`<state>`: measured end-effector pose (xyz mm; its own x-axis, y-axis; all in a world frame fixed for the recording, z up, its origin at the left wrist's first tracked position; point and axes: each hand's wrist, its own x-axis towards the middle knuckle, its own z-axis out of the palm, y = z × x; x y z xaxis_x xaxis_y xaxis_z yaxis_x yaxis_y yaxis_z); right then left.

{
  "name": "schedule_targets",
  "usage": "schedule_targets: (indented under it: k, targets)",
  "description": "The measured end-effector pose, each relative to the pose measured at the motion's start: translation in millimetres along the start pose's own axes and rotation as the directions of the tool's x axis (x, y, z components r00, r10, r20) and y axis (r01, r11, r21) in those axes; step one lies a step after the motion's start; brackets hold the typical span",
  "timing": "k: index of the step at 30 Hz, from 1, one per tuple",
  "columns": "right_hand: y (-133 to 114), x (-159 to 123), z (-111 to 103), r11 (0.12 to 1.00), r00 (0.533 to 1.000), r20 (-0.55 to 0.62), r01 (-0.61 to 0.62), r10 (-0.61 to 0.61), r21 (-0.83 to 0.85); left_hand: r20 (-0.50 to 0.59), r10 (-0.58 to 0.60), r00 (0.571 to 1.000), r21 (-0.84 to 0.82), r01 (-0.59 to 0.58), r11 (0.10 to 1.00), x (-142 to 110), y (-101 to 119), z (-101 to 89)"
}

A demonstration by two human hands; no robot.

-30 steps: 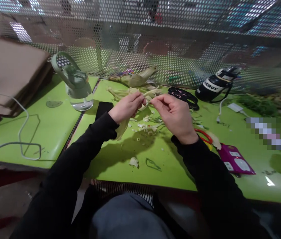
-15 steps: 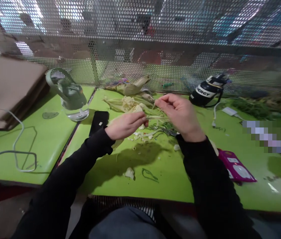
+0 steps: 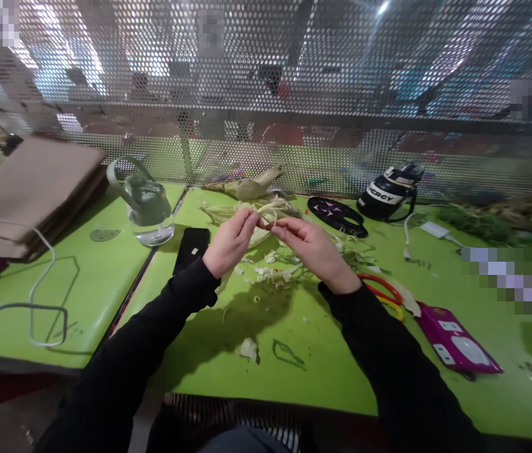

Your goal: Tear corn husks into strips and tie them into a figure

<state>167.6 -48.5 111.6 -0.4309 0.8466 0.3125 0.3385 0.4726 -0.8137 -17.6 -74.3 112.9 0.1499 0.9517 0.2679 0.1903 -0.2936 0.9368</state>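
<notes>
– Perforated metal (image 3: 228,116) runs across the back, with the green desk (image 3: 322,358) in front. What stands on it?

– Folded cardboard (image 3: 44,182) at the left, then a clear bottle (image 3: 146,211), a dark bottle (image 3: 383,194) to the right and a phone (image 3: 191,248) beside the left wrist

– And the hands?

– Left hand (image 3: 231,244) and right hand (image 3: 315,251) nearly meet above the desk, fingertips turned toward each other. A pale, husk-like strip (image 3: 273,216) lies between them, bent in a small arc, its ends toward either set of fingertips. Neither hand looks clearly nearer to it

– Are the fingers open?

– No, both sets look closed in a pinch on that strip, though how much each one grips is covered by the fingers themselves

– Anything else hard to read?

– Yes: pale husks (image 3: 249,187) lie beyond the hands, and the strip blends with those just behind it, so I can't trace its full length. The right sleeve (image 3: 365,333) cuts off part of the red loop (image 3: 383,281), and the little scraps (image 3: 275,275) blur together
</notes>
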Motion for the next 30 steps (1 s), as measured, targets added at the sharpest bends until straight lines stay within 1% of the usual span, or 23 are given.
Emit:
schedule_targets:
  k: [3,5,9,11,13,15,18,19,21,23,24,26,28,30]
  targets:
    - [-6.8,-1.8,2.1,0.999,0.999,-0.037,0.011,-0.013,-0.043,-0.049,0.016,0.999,0.022,-0.015,1.0,-0.1,0.1,-0.2]
    - [-10.5,-2.2,3.2,0.996,0.998,-0.051,0.024,-0.029,-0.084,-0.052,0.022,0.998,0.027,-0.021,0.999,-0.3,0.5,-0.1]
    - [-14.5,-3.4,3.7,0.984,0.996,-0.067,0.051,-0.064,-0.171,0.012,0.021,1.0,0.015,-0.022,1.0,-1.1,2.5,0.1]
    - [-13.7,-4.2,4.2,0.986,0.995,-0.086,0.037,-0.051,-0.163,0.035,0.034,0.999,0.003,-0.034,0.999,-1.5,3.7,0.7]
    - [-11.3,-4.7,5.7,0.988,0.991,-0.124,0.029,-0.047,-0.15,0.032,0.055,0.998,-0.009,-0.055,0.998,-1.6,4.1,1.6]
    - [-8.6,-4.6,8.7,0.988,0.981,-0.172,0.063,-0.087,-0.144,0.014,0.075,0.997,-0.03,-0.074,0.997,-1.2,3.4,2.4]
    - [-6.6,-4.2,14.5,0.979,0.958,-0.222,0.153,-0.181,-0.137,-0.011,0.106,0.994,-0.058,-0.106,0.993,-0.5,0.5,3.5]
    - [-6.6,-4.4,16.4,0.973,0.954,-0.225,0.164,-0.198,-0.159,-0.019,0.118,0.993,-0.056,-0.119,0.991,-0.3,-0.7,4.0]
    - [-7.1,-5.7,20.1,0.948,0.949,-0.216,0.167,-0.229,-0.271,-0.039,0.152,0.988,-0.015,-0.153,0.988,-0.4,-2.9,5.1]
    - [-8.0,-8.6,23.7,0.872,0.937,-0.18,0.191,-0.298,-0.451,-0.082,0.191,0.978,0.106,-0.182,0.978,-1.2,-4.3,6.4]
    - [-8.7,-10.7,25.5,0.809,0.923,-0.15,0.221,-0.354,-0.545,-0.106,0.202,0.974,0.199,-0.178,0.964,-1.7,-4.7,6.9]
    - [-10.9,-15.7,29.3,0.653,0.885,-0.071,0.284,-0.461,-0.702,-0.137,0.202,0.97,0.401,-0.133,0.906,-3.0,-5.1,7.6]
    - [-14.6,-21.2,32.8,0.506,0.85,0.003,0.317,-0.527,-0.802,-0.131,0.195,0.972,0.548,-0.093,0.831,-3.9,-5.6,7.8]
    - [-19.0,-26.0,35.1,0.389,0.825,0.068,0.336,-0.561,-0.858,-0.104,0.21,0.972,0.621,-0.101,0.777,-4.1,-6.9,7.8]
